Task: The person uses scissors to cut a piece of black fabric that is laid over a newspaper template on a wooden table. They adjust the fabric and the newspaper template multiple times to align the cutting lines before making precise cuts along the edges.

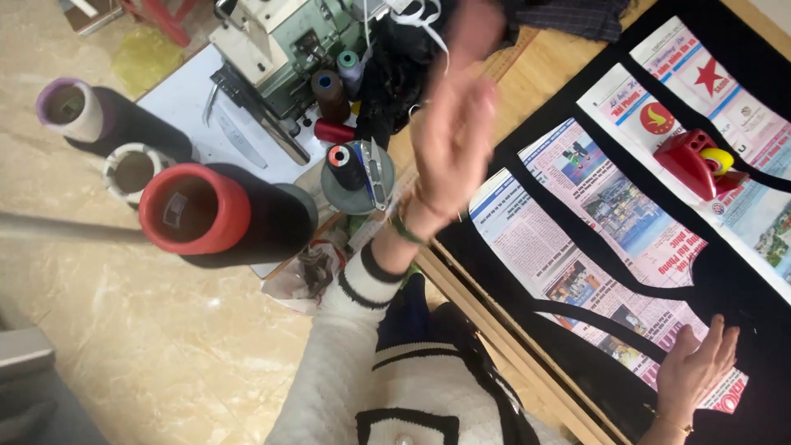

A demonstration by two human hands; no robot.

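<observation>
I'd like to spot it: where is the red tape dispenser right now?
The red tape dispenser sits at the upper right of the head view, on a newspaper pattern piece laid over black fabric, far from both hands.

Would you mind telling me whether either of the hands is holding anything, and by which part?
Nothing is held. The left hand is raised, open and blurred; the right hand rests flat on a newspaper pattern piece.

newspaper pattern pieces (593, 247) | flat, side by side | on black fabric (741, 280)
</observation>
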